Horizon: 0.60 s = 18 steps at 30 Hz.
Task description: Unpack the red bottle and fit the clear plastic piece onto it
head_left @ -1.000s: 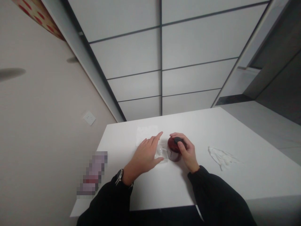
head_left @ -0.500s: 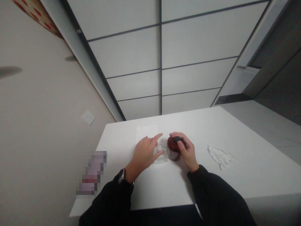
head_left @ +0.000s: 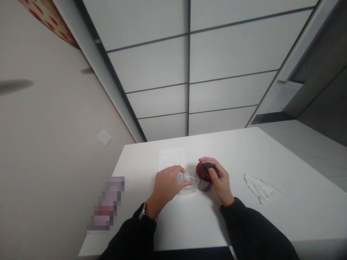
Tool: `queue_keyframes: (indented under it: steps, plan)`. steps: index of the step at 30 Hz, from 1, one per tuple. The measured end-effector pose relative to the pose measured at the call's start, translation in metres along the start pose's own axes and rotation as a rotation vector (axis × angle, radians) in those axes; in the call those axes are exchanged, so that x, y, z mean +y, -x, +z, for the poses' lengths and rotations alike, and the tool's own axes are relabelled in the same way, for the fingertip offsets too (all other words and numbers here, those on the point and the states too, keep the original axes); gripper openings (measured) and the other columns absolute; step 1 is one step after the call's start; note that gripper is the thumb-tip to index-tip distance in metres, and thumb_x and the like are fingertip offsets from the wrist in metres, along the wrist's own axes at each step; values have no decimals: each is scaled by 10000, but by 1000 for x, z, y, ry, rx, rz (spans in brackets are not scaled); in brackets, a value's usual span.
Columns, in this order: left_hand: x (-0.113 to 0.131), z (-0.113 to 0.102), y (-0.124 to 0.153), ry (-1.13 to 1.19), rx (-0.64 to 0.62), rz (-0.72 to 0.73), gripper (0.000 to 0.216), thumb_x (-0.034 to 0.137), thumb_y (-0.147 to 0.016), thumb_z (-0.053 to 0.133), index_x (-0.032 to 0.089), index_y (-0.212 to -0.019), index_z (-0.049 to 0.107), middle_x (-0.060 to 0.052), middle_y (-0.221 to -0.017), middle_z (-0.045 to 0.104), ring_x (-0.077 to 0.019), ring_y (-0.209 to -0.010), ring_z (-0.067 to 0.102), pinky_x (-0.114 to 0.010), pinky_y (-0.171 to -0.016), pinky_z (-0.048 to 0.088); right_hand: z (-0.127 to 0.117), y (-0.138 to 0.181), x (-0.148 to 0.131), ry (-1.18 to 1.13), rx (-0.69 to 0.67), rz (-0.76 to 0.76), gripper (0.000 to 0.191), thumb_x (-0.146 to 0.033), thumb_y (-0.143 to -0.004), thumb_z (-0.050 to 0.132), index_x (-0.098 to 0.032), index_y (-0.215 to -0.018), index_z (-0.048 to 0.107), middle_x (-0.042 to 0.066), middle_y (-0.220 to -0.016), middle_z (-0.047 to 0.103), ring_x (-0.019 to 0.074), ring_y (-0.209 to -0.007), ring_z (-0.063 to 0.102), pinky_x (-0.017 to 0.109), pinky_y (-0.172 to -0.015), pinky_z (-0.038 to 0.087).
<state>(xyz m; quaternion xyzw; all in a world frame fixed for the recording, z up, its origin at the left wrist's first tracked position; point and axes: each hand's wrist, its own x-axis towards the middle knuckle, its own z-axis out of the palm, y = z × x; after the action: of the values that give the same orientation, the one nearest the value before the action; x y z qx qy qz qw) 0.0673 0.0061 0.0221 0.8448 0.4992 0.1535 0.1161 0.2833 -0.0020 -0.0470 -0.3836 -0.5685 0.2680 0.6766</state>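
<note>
Curved around the near-left side of a clear square bottle [head_left: 187, 190] with a rounded whitish pump-like top [head_left: 186, 176] is my left hand [head_left: 168, 183]. Its thumb and forefinger are apart, one on each side of that top; whether they touch it I cannot tell. My right hand [head_left: 221, 180] grips a dark red, see-through jar [head_left: 203, 182] standing just right of the bottle. The right thumb lies by the black knob [head_left: 208, 166] on the jar's lid, and the fingers reach round its far side.
Both vessels stand on a white table [head_left: 195, 224]. A white sheet [head_left: 171, 157] lies behind my left hand, and a crumpled white cloth [head_left: 261, 187] lies to the right. At the left edge is a pixelated pinkish item [head_left: 107, 202]. White panelled doors [head_left: 162, 101] rise behind.
My left thumb and forefinger have come closer together around the bottle's top. My right hand keeps its hold on the jar. The whole view has shifted slightly.
</note>
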Motion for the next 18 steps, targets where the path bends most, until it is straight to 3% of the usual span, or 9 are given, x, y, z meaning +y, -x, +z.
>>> queue_keyframes:
  steps: [5,18]
  plan:
    - [3,1,2,-15,-10,-35,360,488,-835,936,252,-1035,752,-25,-1013,833,-301,-997,784,-377,-839,581,2,2,0,-9,4,-1,304,-543,-1041,639,-271,-1048,775,89,-1126,791,297,-1101,719,445,-988,550]
    - [0,2,1,54,-64,-7,277,391,-912,883,239,-1085,729,-34,-1150,834,-308,-1063,771,-404,-884,577,3,4,-2,-2,18,26,336,-571,-1029,638,-267,-1020,780,99,-1099,792,308,-1071,720,464,-957,563]
